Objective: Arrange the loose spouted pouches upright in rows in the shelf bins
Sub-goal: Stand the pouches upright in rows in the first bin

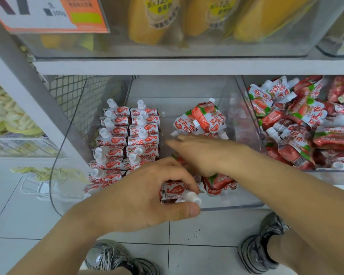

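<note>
Two rows of red-and-white spouted pouches (125, 139) stand upright along the left side of a clear plastic bin (244, 206). My left hand (147, 197) grips a few pouches (175, 192) at the bin's front, white caps pointing right. My right hand (199, 153) reaches across the bin's middle, palm down, fingers stretched left above a loose pouch; whether it holds anything is hidden. A small heap of loose pouches (203, 120) lies at the back right of the bin. More lie at the front right (219, 184).
A second clear bin (326, 172) to the right is heaped with loose pouches (298, 120). The shelf above carries a bin of yellow pouches (157, 22). A wire mesh panel (68, 96) stands at the left. My shoes (264, 249) rest on the tiled floor below.
</note>
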### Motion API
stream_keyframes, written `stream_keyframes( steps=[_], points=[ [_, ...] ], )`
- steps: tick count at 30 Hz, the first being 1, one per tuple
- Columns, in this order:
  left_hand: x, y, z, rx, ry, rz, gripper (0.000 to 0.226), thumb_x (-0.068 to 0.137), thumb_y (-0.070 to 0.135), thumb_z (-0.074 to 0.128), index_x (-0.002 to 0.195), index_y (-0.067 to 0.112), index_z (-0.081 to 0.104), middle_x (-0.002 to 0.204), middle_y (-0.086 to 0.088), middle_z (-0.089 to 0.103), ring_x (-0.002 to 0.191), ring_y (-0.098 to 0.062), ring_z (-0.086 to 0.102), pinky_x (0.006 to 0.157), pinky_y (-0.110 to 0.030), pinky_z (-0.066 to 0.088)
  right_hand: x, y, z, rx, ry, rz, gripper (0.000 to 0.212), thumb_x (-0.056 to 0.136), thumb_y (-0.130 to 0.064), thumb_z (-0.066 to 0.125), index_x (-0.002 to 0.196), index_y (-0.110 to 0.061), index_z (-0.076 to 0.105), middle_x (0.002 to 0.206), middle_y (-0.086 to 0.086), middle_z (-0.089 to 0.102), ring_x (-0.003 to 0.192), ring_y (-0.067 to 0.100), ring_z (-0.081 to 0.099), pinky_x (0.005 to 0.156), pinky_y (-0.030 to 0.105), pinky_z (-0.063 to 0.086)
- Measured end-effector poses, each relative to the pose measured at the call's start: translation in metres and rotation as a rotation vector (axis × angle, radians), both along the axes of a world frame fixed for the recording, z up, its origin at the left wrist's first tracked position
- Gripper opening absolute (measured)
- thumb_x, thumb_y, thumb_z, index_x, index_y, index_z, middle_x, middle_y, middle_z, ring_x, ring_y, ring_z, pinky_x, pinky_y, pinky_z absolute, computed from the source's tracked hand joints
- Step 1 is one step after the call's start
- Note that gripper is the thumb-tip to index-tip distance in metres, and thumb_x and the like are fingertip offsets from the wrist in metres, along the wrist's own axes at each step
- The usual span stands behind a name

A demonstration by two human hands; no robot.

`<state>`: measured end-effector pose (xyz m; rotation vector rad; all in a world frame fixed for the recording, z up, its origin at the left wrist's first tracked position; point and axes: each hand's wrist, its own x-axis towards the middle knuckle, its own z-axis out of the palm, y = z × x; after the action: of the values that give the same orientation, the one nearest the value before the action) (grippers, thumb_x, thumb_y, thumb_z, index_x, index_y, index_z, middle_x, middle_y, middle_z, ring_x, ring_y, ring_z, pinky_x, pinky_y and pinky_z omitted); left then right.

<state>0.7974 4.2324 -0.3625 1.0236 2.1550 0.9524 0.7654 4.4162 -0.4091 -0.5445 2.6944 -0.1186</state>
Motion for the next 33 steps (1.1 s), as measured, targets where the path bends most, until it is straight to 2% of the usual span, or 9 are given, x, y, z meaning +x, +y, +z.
stream_keyframes(
  steps=[3, 5, 9, 12, 14, 20, 23, 27, 33],
  points=[
    [-0.001, -0.001, -0.001, 0.038, 0.010, 0.018, 0.022, 0.077, 0.042, 0.077, 0.096, 0.036, 0.069, 0.103, 0.014, 0.060, 0.103, -0.007, 0.059, 0.088, -0.020, 0.045, 0.002, 0.001, 0.002, 0.033, -0.030, 0.000, 0.031, 0.084, -0.017, 0.073, 0.110, -0.019, 0.058, 0.104, 0.000, 0.048, 0.097, 0.021, 0.058, 0.067, 0.034, 0.051],
    [-0.001, -0.003, -0.002, 0.044, -0.020, 0.022, 0.022, 0.077, 0.040, 0.078, 0.096, 0.035, 0.070, 0.103, 0.013, 0.061, 0.104, -0.009, 0.060, 0.089, -0.024, 0.046, 0.006, 0.000, 0.005, -0.025, -0.058, -0.003, 0.038, 0.082, -0.020, 0.074, 0.112, -0.023, 0.051, 0.101, -0.004, 0.038, 0.097, 0.019, 0.052, 0.064, 0.030, 0.042],
    [-0.003, -0.005, -0.004, 0.114, 0.011, 0.058, 0.022, 0.075, 0.039, 0.080, 0.095, 0.037, 0.070, 0.104, 0.010, 0.064, 0.103, -0.016, 0.063, 0.089, -0.038, 0.050, 0.008, 0.001, 0.013, -0.139, -0.034, -0.037, 0.048, 0.071, -0.014, 0.080, 0.100, -0.027, 0.043, 0.091, -0.004, 0.051, 0.084, 0.022, 0.056, 0.060, 0.036, 0.045],
    [-0.006, -0.009, 0.000, 0.082, -0.060, 0.018, 0.021, 0.080, 0.040, 0.075, 0.100, 0.034, 0.069, 0.107, 0.008, 0.064, 0.106, -0.016, 0.061, 0.092, -0.037, 0.047, 0.011, 0.008, 0.021, -0.115, 0.091, -0.069, 0.061, 0.075, -0.028, 0.082, 0.123, -0.029, 0.046, 0.109, -0.001, 0.056, 0.096, 0.022, 0.057, 0.074, 0.041, 0.051],
    [-0.007, -0.009, 0.003, 0.086, -0.060, 0.005, 0.017, 0.085, 0.038, 0.071, 0.100, 0.031, 0.069, 0.105, 0.007, 0.065, 0.105, -0.017, 0.061, 0.091, -0.036, 0.047, 0.013, 0.015, 0.030, -0.099, 0.241, -0.103, 0.054, 0.084, -0.038, 0.073, 0.130, -0.029, 0.047, 0.115, 0.001, 0.053, 0.103, 0.022, 0.056, 0.080, 0.040, 0.052],
    [-0.011, 0.000, -0.008, 0.188, 0.107, 0.196, 0.014, 0.096, 0.037, 0.054, 0.097, 0.028, 0.064, 0.090, 0.009, 0.067, 0.089, -0.013, 0.063, 0.078, -0.024, 0.049, 0.019, 0.033, 0.046, -0.305, 0.397, -0.413, 0.035, 0.080, -0.028, 0.075, 0.103, -0.018, 0.051, 0.098, 0.002, 0.060, 0.087, 0.020, 0.060, 0.075, 0.036, 0.053],
    [-0.011, 0.007, -0.014, 0.204, 0.188, 0.265, 0.018, 0.094, 0.042, 0.051, 0.099, 0.029, 0.063, 0.091, 0.008, 0.067, 0.089, -0.015, 0.064, 0.075, -0.030, 0.050, 0.023, 0.032, 0.049, -0.465, 0.319, -0.520, 0.041, 0.078, -0.028, 0.077, 0.111, -0.023, 0.052, 0.104, -0.002, 0.065, 0.092, 0.016, 0.062, 0.079, 0.033, 0.055],
    [-0.009, 0.010, -0.017, 0.034, 0.156, 0.124, 0.016, 0.095, 0.039, 0.052, 0.098, 0.028, 0.063, 0.085, 0.007, 0.068, 0.081, -0.014, 0.064, 0.071, -0.033, 0.049, 0.025, 0.031, 0.050, -0.465, 0.313, -0.494, 0.044, 0.083, -0.031, 0.073, 0.122, -0.024, 0.056, 0.115, 0.000, 0.066, 0.104, 0.019, 0.062, 0.086, 0.036, 0.054],
    [-0.009, 0.010, -0.011, -0.157, 0.144, 0.004, 0.012, 0.093, 0.031, 0.058, 0.100, 0.025, 0.066, 0.084, 0.016, 0.067, 0.082, 0.000, 0.061, 0.069, -0.012, 0.044, 0.032, 0.025, 0.049, -0.513, 0.198, -0.513, 0.027, 0.068, -0.020, 0.083, 0.089, -0.026, 0.067, 0.093, -0.015, 0.067, 0.089, 0.002, 0.063, 0.073, 0.016, 0.050]
  ],
)
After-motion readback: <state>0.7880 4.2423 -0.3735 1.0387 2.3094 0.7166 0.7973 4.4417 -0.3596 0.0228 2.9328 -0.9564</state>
